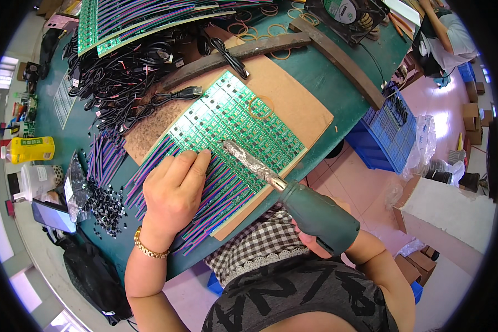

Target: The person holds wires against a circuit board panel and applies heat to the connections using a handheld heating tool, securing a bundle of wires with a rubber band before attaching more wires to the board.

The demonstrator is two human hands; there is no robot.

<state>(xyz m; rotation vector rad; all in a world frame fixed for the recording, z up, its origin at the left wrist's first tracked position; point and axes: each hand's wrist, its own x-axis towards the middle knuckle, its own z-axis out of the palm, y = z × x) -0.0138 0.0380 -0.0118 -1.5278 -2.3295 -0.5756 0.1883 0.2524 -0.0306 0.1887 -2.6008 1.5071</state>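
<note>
A panel of green circuit boards (235, 119) lies tilted on a brown board, with rows of purple, blue and black wires (216, 196) along its near left part. My right hand (310, 235) is wrapped round the dark green handle of a soldering iron (254, 160). The iron's worn, silvery tip rests at or just above the panel's middle. Close to that tip, my left hand (174, 188) is closed, its fingertips pressed together over the wire ends. Whatever is between those fingertips is hidden. A rubber band (261, 107) lies on the panel.
Black USB cables (133, 72) are heaped behind, beside more wired green panels (144, 22). A dark bar frame (343, 63) borders the brown board (299, 99). Small black parts (106, 207) lie left, near a yellow bottle (30, 149). A blue crate (379, 138) stands right; another person (448, 33) sits beyond.
</note>
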